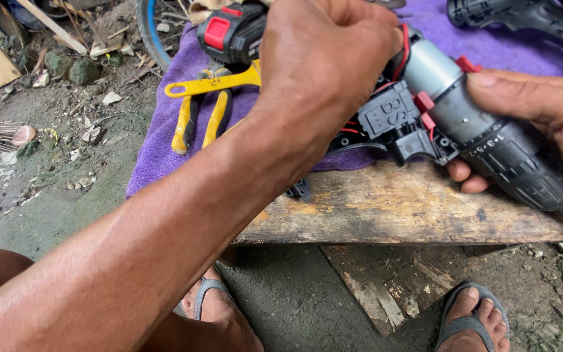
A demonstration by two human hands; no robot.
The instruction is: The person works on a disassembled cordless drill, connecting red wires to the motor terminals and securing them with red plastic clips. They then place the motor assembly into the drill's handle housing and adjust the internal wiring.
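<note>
An opened cordless drill lies across the wooden plank's front, its grey motor, black switch block and red wires bare. My right hand grips the black chuck end, thumb on top of the motor. My left hand reaches over from the left and presses down on the drill's rear, fingers curled; what they pinch is hidden.
A purple cloth covers the wooden plank. On it lie yellow-handled pliers, a black and red battery pack and a black drill housing at the top right. Dirt ground, stones and my sandalled feet lie below.
</note>
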